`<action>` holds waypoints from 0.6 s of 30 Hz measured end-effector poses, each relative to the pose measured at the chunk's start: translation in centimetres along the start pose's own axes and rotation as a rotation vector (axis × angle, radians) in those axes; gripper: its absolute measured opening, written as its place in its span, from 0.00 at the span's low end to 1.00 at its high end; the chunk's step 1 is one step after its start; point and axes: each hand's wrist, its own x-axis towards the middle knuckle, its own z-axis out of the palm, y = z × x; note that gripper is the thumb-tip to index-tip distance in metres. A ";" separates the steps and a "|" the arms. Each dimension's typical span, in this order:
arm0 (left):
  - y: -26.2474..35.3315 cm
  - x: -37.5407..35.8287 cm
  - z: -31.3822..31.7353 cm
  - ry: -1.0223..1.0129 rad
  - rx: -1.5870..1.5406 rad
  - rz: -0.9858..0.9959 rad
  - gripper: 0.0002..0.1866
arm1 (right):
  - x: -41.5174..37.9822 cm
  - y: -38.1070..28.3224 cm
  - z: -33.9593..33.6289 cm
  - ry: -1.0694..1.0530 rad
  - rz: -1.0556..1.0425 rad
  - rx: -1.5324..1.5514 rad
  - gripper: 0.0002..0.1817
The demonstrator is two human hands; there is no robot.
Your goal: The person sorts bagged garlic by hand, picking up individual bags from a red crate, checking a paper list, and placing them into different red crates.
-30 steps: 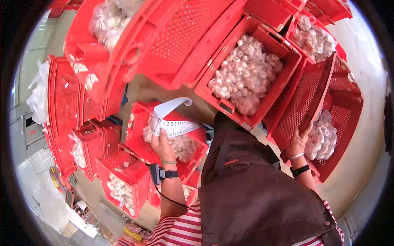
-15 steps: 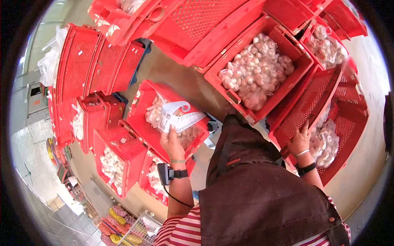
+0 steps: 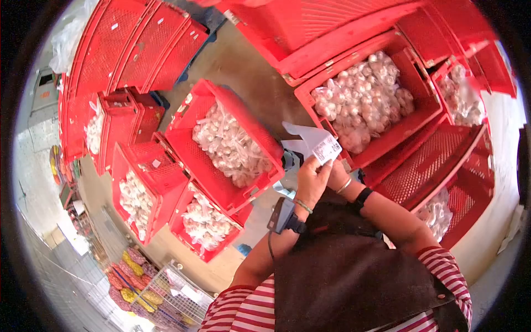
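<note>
A strip of white labels (image 3: 325, 148) with black print hangs curled in front of my body, between two red crates. My left hand (image 3: 313, 180) pinches its lower edge. Just to the right, my right hand (image 3: 337, 176) is at the strip's lower right edge, its fingers closed and partly hidden behind the left hand and the labels. Bagged garlic bulbs (image 3: 229, 146) fill the red crate (image 3: 257, 119) to the left of the hands. More bagged garlic (image 3: 365, 99) lies in the red crate (image 3: 417, 124) at the upper right.
Stacked red crates (image 3: 119, 50) stand at the upper left, with smaller filled crates (image 3: 149, 171) below them. Further red crates (image 3: 431, 160) stand on the right. A wire cart (image 3: 177, 293) and colourful net sacks (image 3: 133, 274) are at the lower left.
My left hand has carried the label strip right, away from above the left crate. My right hand has left the right crate's edge and come beside my left hand. The view has shifted.
</note>
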 end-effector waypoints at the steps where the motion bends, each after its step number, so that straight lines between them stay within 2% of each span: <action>1: -0.5 0.0 -0.5 0.000 0.076 0.009 0.10 | 0.4 -0.4 0.9 0.151 0.259 0.654 0.19; 2: -1.1 0.0 -1.2 0.019 0.070 -0.003 0.10 | 0.6 -0.8 1.8 0.289 0.533 1.308 0.14; 3: -1.8 -0.2 -2.2 0.009 0.068 -0.012 0.10 | 0.9 -0.9 2.0 0.266 0.529 1.312 0.14; 5: -4.0 -1.3 -3.5 0.001 0.056 -0.036 0.11 | 1.3 -0.9 0.8 0.289 0.741 1.275 0.09; 6: -6.5 -2.2 -3.9 0.174 -0.003 -0.171 0.15 | 2.8 -0.9 -1.3 0.451 0.753 1.272 0.08; 7: -9.5 -3.0 -4.3 0.346 -0.063 -0.301 0.18 | 2.5 -0.3 -0.3 0.443 0.755 1.266 0.08; 9: -17.9 -5.4 -5.6 0.525 -0.442 -0.675 0.22 | 0.5 0.8 1.9 0.267 0.967 1.473 0.10; 10: -19.4 -4.9 -6.1 0.525 -0.455 -0.678 0.22 | 0.6 1.1 1.6 0.267 1.053 1.462 0.11; 12: -22.2 -3.8 -6.9 0.917 -0.964 -1.466 0.21 | 0.3 1.7 0.5 0.263 1.075 1.449 0.11; 13: -25.4 -4.1 -7.1 0.915 -0.980 -1.474 0.21 | 0.0 1.9 -0.2 0.268 1.101 1.449 0.12; 15: -32.1 -5.5 -7.1 0.790 -1.303 -1.162 0.24 | 0.2 2.0 -2.3 0.270 1.157 1.429 0.11; 17: -32.3 -4.1 -7.3 0.819 -1.290 -1.089 0.20 | -1.3 2.6 -2.7 0.247 1.166 1.337 0.11; 18: -32.5 -3.6 -7.3 0.912 -1.377 -1.055 0.18 | -1.7 2.6 -3.4 0.262 1.202 1.344 0.10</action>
